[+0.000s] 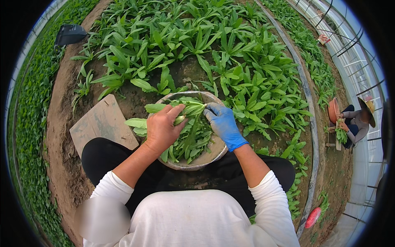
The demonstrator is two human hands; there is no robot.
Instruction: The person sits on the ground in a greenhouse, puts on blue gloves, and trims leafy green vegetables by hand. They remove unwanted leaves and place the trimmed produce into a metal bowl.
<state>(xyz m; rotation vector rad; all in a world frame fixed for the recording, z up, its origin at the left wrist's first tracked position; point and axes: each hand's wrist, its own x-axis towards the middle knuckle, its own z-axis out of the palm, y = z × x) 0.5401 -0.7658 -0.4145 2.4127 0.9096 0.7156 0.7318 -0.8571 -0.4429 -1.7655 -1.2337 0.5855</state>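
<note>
My left hand, bare, is closed around leafy green plants whose pale cut stem end shows between thumb and fingers. Leaves stick out to its left. My right hand, in a dusty blue glove, pinches the root end of another leafy plant with thumb and fingertips. That plant's leaves reach towards my left hand. Both hands are over a round, soil-stained basin between my knees. A heap of picked leafy greens lies in it.
Rows of leafy plants grow ahead. At left are a wooden board with nails and a dark container. A grey hose runs along the right. Beyond it a person in a straw hat holds greens beside an orange tub.
</note>
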